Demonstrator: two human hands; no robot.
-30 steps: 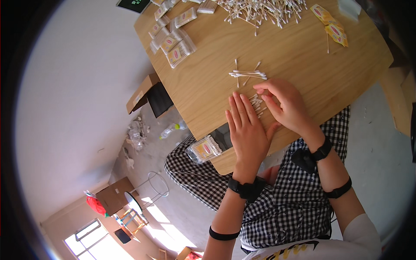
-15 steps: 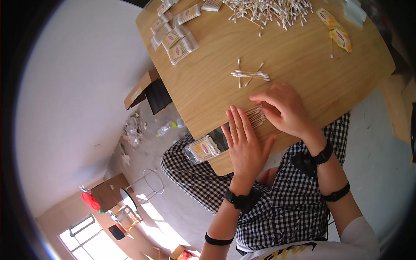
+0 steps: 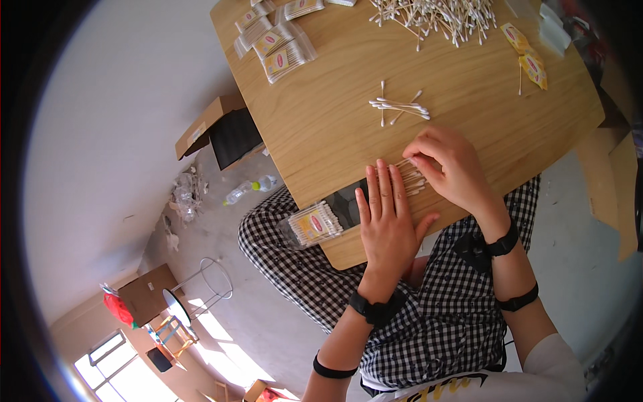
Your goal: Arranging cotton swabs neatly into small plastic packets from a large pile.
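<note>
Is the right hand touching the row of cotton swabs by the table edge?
Touching. The head view shows the right hand with fingertips pressed on the row of cotton swabs.

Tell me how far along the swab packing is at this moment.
Done: several filled packets lie at the table's far left, and one more sits at the near edge. In hand: the left hand lies flat beside a row of swabs that the right hand gathers. Left: a small bunch, a big loose pile and empty yellow-labelled bags.
</note>
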